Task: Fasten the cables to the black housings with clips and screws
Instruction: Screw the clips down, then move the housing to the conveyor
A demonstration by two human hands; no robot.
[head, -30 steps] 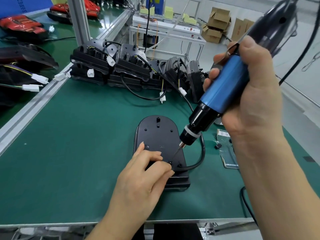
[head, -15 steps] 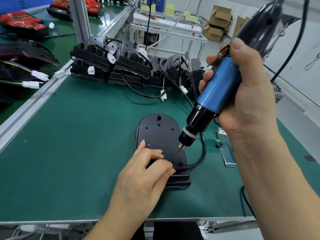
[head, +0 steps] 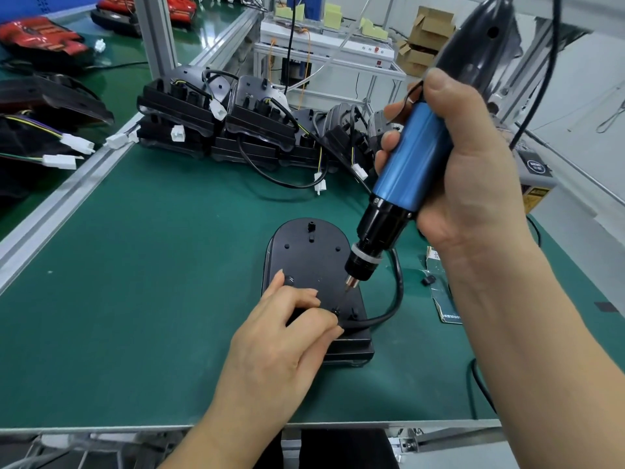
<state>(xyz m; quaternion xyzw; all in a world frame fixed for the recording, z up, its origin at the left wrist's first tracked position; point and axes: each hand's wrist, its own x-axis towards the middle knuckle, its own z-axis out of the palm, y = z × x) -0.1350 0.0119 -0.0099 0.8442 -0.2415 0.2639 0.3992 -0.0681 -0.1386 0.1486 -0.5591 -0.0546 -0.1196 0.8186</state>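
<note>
Gripping driver (head: 411, 165) in R hand (head: 473, 184) | L hand (head: 284, 336) curled on housing (head: 311, 255) nr mat (head: 135, 299) front edge, grip unclear

Housing (head: 313, 265) centre on mat (head: 135, 282) — stacked housings (head: 216, 130) behind, cable (head: 395, 292) right.

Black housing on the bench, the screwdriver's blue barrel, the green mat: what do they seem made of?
Black housing: matte moulded plastic, judging by its bosses and holes. Electric screwdriver barrel: satin blue, streaked highlights, probably anodised metal. Green mat: dull, glare-free, likely rubber.
</note>
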